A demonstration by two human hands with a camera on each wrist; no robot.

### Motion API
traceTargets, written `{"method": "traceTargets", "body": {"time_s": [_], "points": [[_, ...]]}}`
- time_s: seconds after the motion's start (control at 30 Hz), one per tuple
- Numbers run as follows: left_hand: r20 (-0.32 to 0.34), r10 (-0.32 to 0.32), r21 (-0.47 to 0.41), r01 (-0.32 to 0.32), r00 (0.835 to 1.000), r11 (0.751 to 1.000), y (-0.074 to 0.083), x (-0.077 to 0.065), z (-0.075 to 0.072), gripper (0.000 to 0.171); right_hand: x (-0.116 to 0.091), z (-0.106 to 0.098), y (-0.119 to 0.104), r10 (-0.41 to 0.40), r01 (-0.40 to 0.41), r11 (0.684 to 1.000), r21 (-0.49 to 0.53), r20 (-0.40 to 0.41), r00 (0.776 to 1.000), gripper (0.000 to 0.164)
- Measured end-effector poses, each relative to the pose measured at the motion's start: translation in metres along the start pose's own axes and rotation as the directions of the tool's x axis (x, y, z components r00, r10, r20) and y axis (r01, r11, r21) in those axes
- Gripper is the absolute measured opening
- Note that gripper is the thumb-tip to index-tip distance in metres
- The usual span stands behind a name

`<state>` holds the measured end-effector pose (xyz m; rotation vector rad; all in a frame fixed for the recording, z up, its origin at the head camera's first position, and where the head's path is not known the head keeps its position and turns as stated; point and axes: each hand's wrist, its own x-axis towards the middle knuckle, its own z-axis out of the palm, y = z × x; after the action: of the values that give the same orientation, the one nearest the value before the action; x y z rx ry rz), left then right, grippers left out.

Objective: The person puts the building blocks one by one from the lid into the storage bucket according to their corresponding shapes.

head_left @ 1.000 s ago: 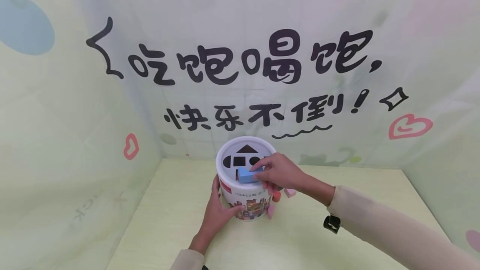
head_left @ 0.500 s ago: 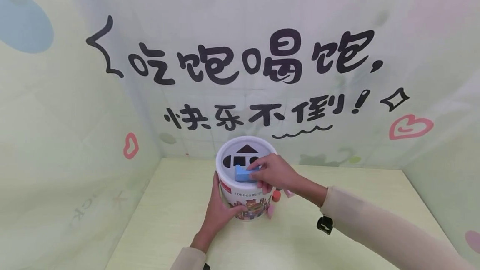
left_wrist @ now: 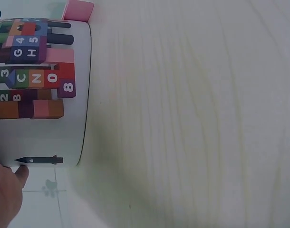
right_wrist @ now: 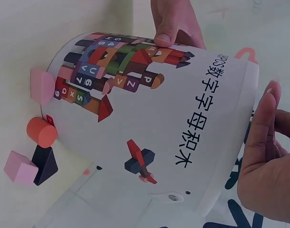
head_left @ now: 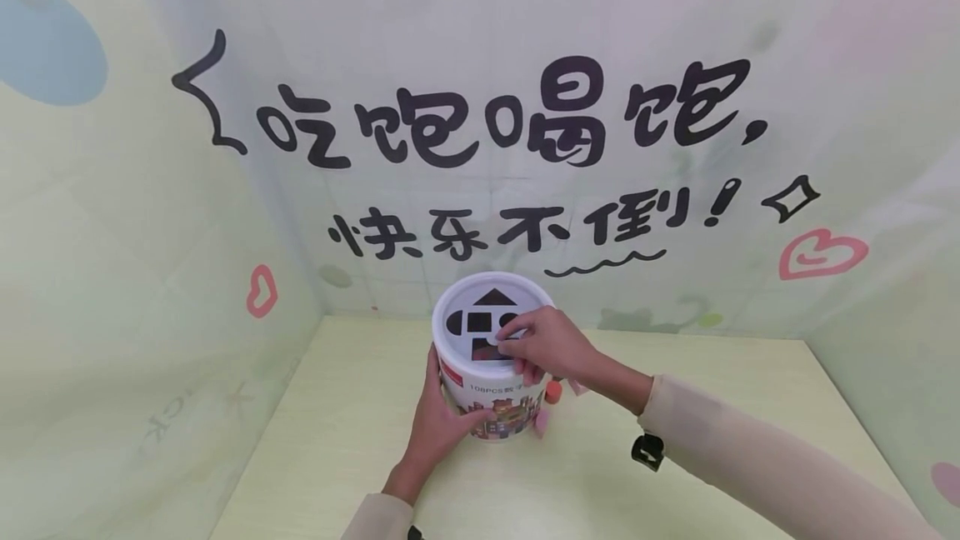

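A white toy-block bucket (head_left: 491,411), printed with coloured letter blocks, stands upright on the table. Its recessed lid (head_left: 459,348) has dark shaped holes, among them a triangle, a square and a wide one nearest me. The left hand (head_left: 435,427) grips the bucket's left side, thumb across the front; in the right wrist view its thumb presses on the printed wall (right_wrist: 183,114). Over the right part of the lid is the right hand (head_left: 553,344), fingertips at the wide front hole and no block showing in them. The right wrist view shows its fingers (right_wrist: 261,133) loosely bent beside the rim.
By the bucket's right side lie a red-orange cylinder (right_wrist: 41,133), a pink block (right_wrist: 42,86), another pink block (right_wrist: 21,167) and a dark triangular block (right_wrist: 46,165). A printed cloth wall (head_left: 487,190) rises behind the pale wooden table (head_left: 322,440).
The blue block, pinched in the right hand and shifted slightly left over the wide front hole, has disappeared from view at that hole. The left hand keeps its hold on the bucket.
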<state>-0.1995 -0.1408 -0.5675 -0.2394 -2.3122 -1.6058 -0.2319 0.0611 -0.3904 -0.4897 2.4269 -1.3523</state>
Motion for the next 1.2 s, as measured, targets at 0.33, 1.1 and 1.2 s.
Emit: {"method": "traceTargets", "body": {"time_s": [0.33,1.1,1.2], "points": [[0.002,-0.039,0.001,0.039,0.999,0.999,0.003,-0.002,-0.002,0.132,0.001,-0.013,0.013,0.068,-0.066,0.997,0.031,-0.072,0.995,0.014],[-0.001,-0.065,0.016,0.065,0.998,0.998,0.005,-0.004,-0.001,0.131,-0.003,-0.034,0.044,0.158,-0.107,0.968,0.226,-0.222,0.962,0.029],[0.0,-0.064,0.031,0.064,0.998,0.997,0.005,-0.003,-0.001,0.131,-0.004,-0.036,0.046,0.173,-0.115,0.963,0.243,-0.234,0.957,0.03]]}}
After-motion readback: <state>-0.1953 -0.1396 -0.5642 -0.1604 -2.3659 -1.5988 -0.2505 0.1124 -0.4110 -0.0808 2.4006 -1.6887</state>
